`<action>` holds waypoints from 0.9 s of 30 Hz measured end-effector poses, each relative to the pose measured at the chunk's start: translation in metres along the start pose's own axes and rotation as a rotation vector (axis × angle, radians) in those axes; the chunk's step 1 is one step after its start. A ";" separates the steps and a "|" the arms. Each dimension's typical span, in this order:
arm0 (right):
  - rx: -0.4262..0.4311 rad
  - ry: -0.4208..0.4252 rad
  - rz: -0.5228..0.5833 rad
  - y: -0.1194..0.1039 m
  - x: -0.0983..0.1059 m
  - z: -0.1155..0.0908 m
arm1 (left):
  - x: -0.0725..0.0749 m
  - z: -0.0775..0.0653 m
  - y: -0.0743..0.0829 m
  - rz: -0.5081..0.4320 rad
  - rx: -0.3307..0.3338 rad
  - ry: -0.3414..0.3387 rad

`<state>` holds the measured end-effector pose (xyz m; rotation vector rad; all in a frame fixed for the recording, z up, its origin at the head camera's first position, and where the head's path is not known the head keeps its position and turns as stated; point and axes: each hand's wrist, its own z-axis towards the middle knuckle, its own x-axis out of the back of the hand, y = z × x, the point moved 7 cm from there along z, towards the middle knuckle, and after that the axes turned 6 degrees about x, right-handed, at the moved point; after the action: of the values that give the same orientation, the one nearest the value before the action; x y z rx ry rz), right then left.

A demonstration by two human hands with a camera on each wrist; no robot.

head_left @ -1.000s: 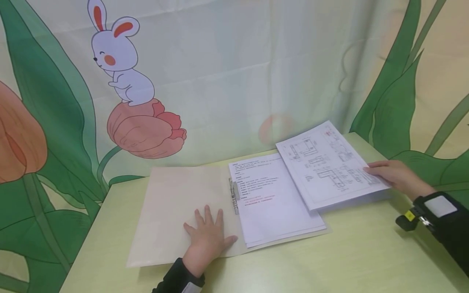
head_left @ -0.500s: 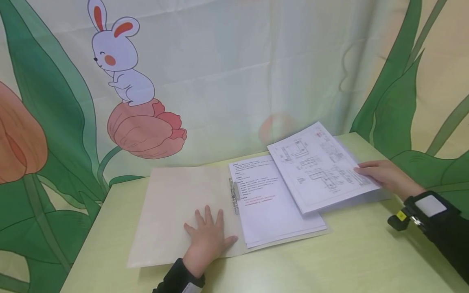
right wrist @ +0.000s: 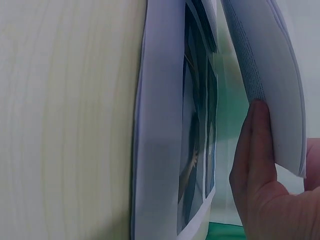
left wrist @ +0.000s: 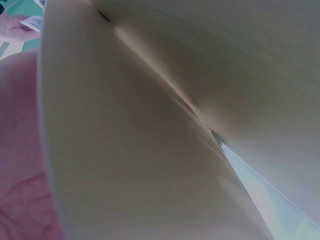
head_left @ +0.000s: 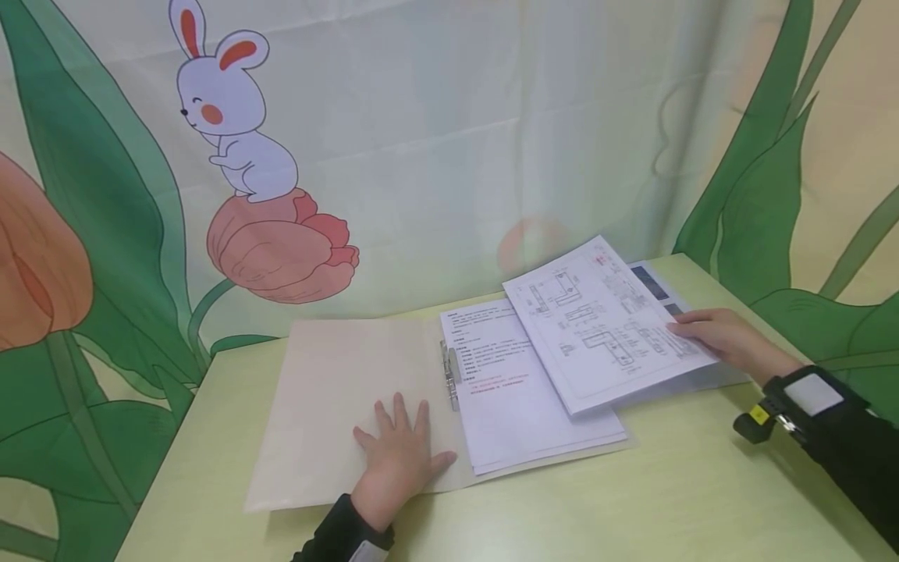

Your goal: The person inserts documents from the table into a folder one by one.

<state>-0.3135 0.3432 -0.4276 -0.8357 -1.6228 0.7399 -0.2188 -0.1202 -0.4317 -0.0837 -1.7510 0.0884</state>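
An open cream folder (head_left: 330,375) lies on the table, a metal clip (head_left: 449,376) along its spine. My left hand (head_left: 396,459) rests on its left cover with fingers spread; the left wrist view shows my palm over the cover's slightly lifted edge (left wrist: 125,130). On the folder's right side lie printed sheets (head_left: 527,421) with black and red text. My right hand (head_left: 733,337) grips a thin stack of papers (head_left: 611,336) by its right edge, thumb on top, fingers beneath. Line drawings cover its top sheet, which overlaps the printed sheets. In the right wrist view the stack is tilted, raised off the table.
Under the held stack, at the right, more sheets with dark pictures (right wrist: 197,145) lie on the pale yellow-green table (head_left: 702,476). Behind the table hangs a cloth backdrop (head_left: 421,156) with a rabbit and tulips printed on it.
My right hand has moved left with the stack of papers, further over the folder, uncovering part of the pictured sheets beneath. My left hand has stayed in place.
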 end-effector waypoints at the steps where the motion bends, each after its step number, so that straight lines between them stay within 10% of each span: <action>1: 0.002 -0.005 0.002 -0.001 -0.001 0.000 | 0.000 0.000 0.000 0.002 0.001 -0.001; 27: 0.023 -0.030 0.067 -0.017 -0.033 0.012 | 0.004 -0.002 0.000 -0.014 0.000 0.013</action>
<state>-0.3232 0.3061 -0.4337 -0.8696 -1.6167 0.8204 -0.2173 -0.1201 -0.4276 -0.0713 -1.7386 0.0773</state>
